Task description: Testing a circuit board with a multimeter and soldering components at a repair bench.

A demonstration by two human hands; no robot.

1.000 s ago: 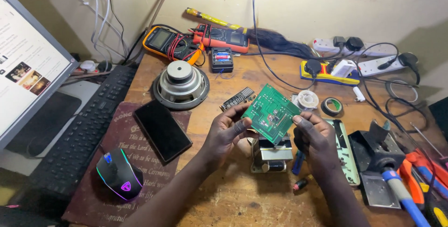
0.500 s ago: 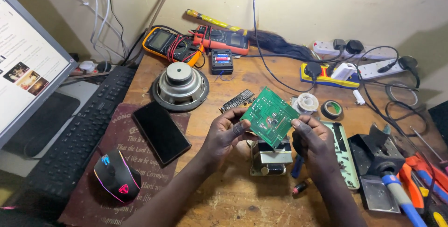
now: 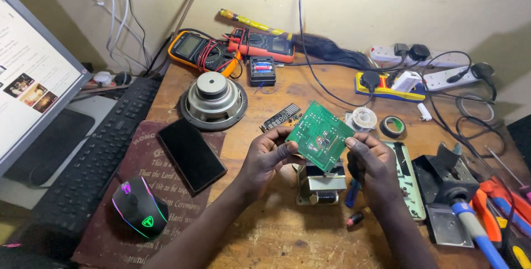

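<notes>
- a green circuit board (image 3: 319,135) is held tilted above the wooden surface (image 3: 276,230), roughly at its middle, with its solder side turned up toward the camera.
- its left edge is pinched by the closed fingers of the left hand (image 3: 267,157), thumb on top.
- its right edge is gripped in the same way by the right hand (image 3: 371,165) (fingers curled shut on the board).
- a small metal transformer (image 3: 319,185) is seen just below the board, standing on the surface between the two hands; whether it is joined to the board cannot be told.
- a round speaker (image 3: 213,101) lies to the upper left, well apart from the hands.
- a black phone (image 3: 191,154) rests on a dark red mat (image 3: 145,165), left of the left hand.
- a lit mouse (image 3: 139,213) is placed on the same mat, nearer the camera.
</notes>
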